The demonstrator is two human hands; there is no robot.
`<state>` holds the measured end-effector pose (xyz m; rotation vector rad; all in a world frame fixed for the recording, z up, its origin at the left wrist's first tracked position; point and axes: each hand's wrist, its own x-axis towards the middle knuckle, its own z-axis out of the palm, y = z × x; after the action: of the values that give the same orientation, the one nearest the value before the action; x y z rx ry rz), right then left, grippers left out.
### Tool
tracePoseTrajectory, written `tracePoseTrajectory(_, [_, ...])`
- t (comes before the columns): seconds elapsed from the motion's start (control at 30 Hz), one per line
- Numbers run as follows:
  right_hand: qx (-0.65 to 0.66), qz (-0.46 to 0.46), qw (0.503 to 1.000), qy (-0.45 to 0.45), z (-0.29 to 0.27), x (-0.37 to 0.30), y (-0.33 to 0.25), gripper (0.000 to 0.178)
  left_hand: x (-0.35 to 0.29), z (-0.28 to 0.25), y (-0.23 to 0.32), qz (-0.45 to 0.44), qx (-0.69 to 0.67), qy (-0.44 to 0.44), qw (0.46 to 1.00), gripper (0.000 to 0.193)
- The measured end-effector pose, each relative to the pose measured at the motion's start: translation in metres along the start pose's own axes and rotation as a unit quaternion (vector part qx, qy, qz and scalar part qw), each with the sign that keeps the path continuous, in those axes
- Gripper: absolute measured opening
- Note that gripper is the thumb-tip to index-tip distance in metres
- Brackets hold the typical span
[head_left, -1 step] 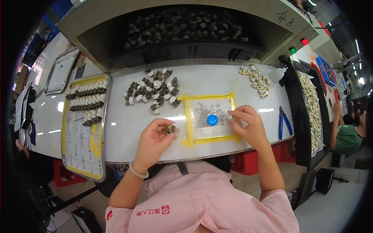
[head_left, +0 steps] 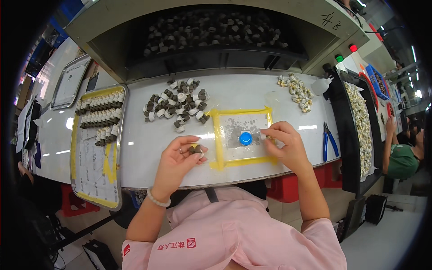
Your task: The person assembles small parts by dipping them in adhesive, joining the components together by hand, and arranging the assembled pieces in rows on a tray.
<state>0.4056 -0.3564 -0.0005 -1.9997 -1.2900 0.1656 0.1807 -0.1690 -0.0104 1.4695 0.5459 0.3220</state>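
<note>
My left hand (head_left: 176,159), with a beaded bracelet at the wrist, pinches a small dark-grey and white part (head_left: 197,150) left of the yellow-taped square. Its thumb and forefinger close on the part while the other fingers curl behind. Over the square's right side, my right hand (head_left: 290,146) holds a small white and gold piece (head_left: 264,136) between the fingertips, partly hidden by them. Between the hands, a round blue cap-like thing (head_left: 245,139) sits on the grey-spotted sheet (head_left: 234,153) framed by yellow tape (head_left: 219,135).
Several dark-and-white parts (head_left: 180,105) lie heaped at the far left, with a tray (head_left: 96,175) of rows beyond them. White-gold pieces (head_left: 300,93), a squeeze bottle (head_left: 321,86), blue pliers (head_left: 330,143) and a filled black bin (head_left: 348,171) are on the right. A machine opening (head_left: 216,58) spans the back.
My right hand has shifted slightly left with its piece, closer to the blue cap. In my left hand the part has turned, showing more white, and the hand has moved slightly.
</note>
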Motion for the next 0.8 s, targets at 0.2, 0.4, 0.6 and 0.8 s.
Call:
tracePoseTrajectory(0.2, [-0.018,-0.077,0.995,-0.068,0.015,0.019,-0.016,0.02,-0.007,0.001,-0.008,-0.108,-0.414,-0.015,0.903,0.029])
tracePoseTrajectory(0.4, [-0.08,-0.146,0.982,-0.084,0.015,0.03,-0.024,0.021,-0.013,0.007,-0.028,-0.11,-0.542,-0.05,0.831,0.026])
tracePoseTrajectory(0.6, [-0.118,-0.162,0.974,-0.103,0.018,0.03,-0.025,0.021,-0.014,0.014,-0.029,-0.134,-0.584,-0.056,0.799,0.025])
tracePoseTrajectory(0.8, [-0.068,-0.135,0.986,-0.065,0.018,0.028,-0.024,0.02,-0.015,0.017,-0.037,-0.096,-0.581,-0.081,0.804,0.025])
